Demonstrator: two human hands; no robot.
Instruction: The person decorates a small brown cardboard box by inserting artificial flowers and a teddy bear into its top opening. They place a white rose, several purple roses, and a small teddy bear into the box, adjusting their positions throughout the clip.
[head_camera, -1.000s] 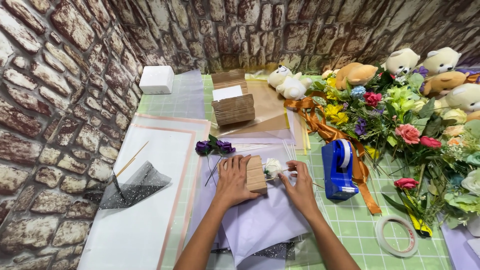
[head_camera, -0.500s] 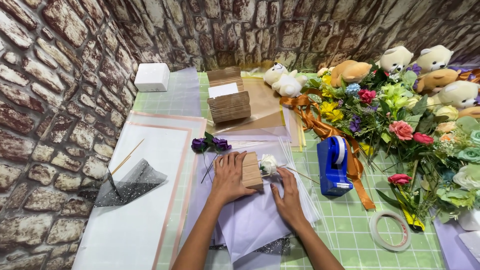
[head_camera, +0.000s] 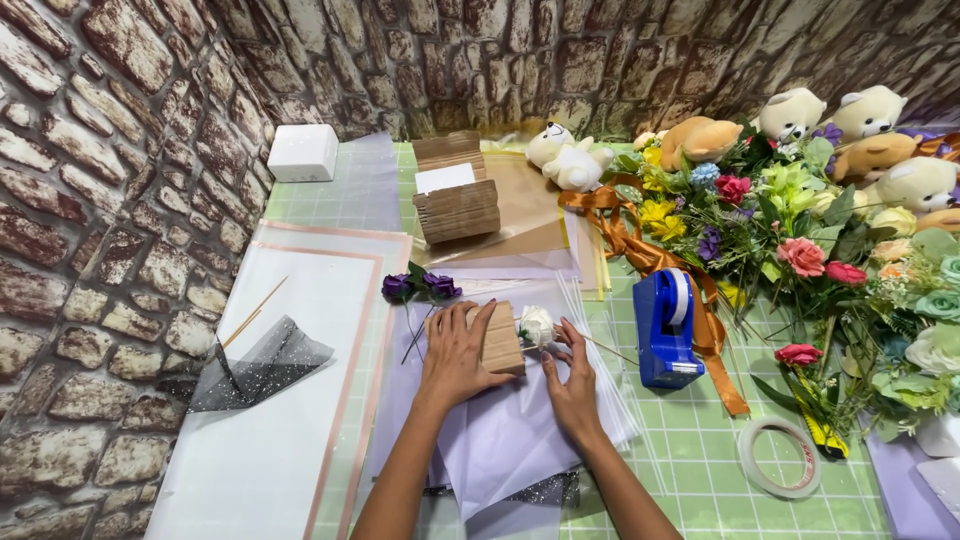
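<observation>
Lavender wrapping paper (head_camera: 500, 440) lies flat beneath both hands, spread toward the wrists. Left hand (head_camera: 455, 355) rests palm down, fingers splayed, pressing a folded brown corrugated card (head_camera: 502, 340) onto the paper. Right hand (head_camera: 572, 372) sits just beside it, fingers open, fingertips touching a white rose (head_camera: 536, 325); whether it pinches the stem, cannot tell. Blue tape dispenser (head_camera: 665, 330) stands right of the right hand. Purple roses (head_camera: 420, 287) lie beyond the left hand.
</observation>
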